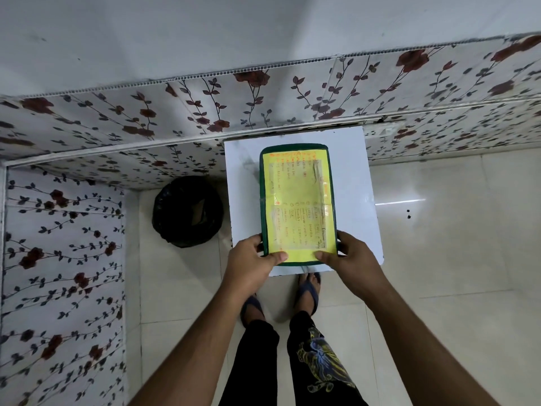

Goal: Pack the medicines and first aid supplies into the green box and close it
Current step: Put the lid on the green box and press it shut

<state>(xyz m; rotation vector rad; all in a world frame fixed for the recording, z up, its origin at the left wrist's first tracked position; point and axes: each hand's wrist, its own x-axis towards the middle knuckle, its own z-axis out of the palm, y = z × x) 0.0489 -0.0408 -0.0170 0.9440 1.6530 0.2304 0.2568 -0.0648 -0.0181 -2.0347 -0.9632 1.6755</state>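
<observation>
Both bare forearms reach forward from the bottom of the view toward a green box [296, 204] that lies closed and flat on a small white worktop [351, 183]. The left hand [251, 260] clasps the box's near corner at about 7 o'clock, thumb pressed on the lid's top face and the other fingers wrapped around the side. The right hand [352, 256] clasps the opposite near corner at about 5 o'clock in the same way, thumb on top and fingers curled against the edge. The lid is shut, so nothing inside the box can be seen; its top carries a yellow handwritten sheet [297, 205] under clear film, framed by the dark green rim. The box sits roughly in the middle of the worktop, its long side running from 6 to 12 o'clock. On the tiled floor at 9 o'clock from the worktop stands a bin lined with a black bag [187, 211], with a piece of brown card showing inside. The person's sandalled feet [306, 292] stand just under the worktop's near edge.
</observation>
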